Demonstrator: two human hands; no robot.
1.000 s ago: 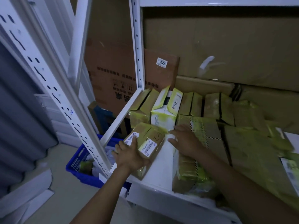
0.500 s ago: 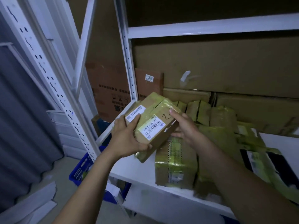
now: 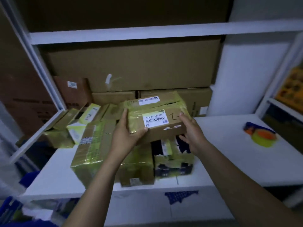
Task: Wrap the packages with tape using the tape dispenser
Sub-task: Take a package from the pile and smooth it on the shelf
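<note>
Labelled package (image 3: 157,118) in grip of left hand (image 3: 126,136) and right hand (image 3: 191,133), over shelf (image 3: 229,145).

White shelf (image 3: 229,161), one level.
- Large yellow-taped package (image 3: 91,153): at the front edge, left of centre.
- Dark package (image 3: 173,163), banded in yellow tape: close to its right.
- Small taped packages (image 3: 72,122): in a row behind it, to the left.
- Cardboard cartons (image 3: 131,66): stacked behind it, along the back.
- Tape dispenser (image 3: 262,135): well to its right, apart.
</note>
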